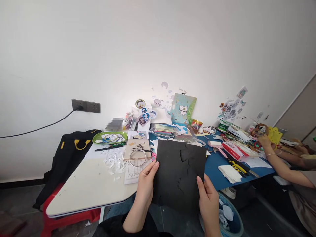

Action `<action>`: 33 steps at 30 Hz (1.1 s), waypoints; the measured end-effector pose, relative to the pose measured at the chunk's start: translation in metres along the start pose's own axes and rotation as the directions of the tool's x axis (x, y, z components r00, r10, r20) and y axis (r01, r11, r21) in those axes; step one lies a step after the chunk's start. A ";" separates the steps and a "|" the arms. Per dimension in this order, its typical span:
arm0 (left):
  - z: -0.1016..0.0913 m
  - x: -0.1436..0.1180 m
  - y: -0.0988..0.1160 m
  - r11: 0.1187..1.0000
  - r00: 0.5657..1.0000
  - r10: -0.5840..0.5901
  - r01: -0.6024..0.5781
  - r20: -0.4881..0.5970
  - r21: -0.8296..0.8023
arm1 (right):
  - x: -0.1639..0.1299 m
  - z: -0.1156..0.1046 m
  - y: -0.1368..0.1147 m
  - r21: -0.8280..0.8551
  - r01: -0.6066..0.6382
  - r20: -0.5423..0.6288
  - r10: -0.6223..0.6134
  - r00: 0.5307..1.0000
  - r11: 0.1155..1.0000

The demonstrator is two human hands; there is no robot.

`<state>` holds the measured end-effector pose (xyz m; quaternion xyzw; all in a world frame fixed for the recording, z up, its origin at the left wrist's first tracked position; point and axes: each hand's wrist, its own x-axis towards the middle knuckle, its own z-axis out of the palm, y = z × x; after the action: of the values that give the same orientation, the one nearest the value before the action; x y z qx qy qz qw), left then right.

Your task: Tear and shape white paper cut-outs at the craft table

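I hold a black sheet of paper (179,174) upright in front of me with both hands, over the near edge of the white table (89,187). The sheet has ragged cut-out shapes near its top and middle. My left hand (145,186) grips its left edge, thumb on the front. My right hand (208,200) grips the lower right edge, thumb also on the front. Behind the sheet lie a wire ring (137,158) on a brown card and white paper scraps (115,163).
A green plate (110,137), pens, stickers and stacked paper crowd the table's back. A blue sheet (217,164) covers the right part, with white tissues (229,173) and a yellow-black tool (238,167). Another person's arm (278,164) works at far right. A blue bin (229,217) stands below; a black bag (71,148) left.
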<state>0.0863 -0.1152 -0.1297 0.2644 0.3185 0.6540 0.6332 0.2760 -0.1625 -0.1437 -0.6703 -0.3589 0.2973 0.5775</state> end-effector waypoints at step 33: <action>0.011 -0.014 -0.002 0.998 0.998 -0.044 0.046 -0.054 0.040 | -0.009 -0.002 0.008 0.105 0.089 0.092 -0.099 0.991 0.991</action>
<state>0.0968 -0.1278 -0.1231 0.2527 0.3547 0.6397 0.6333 0.2735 -0.1711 -0.1513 -0.6074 -0.4024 0.3198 0.6057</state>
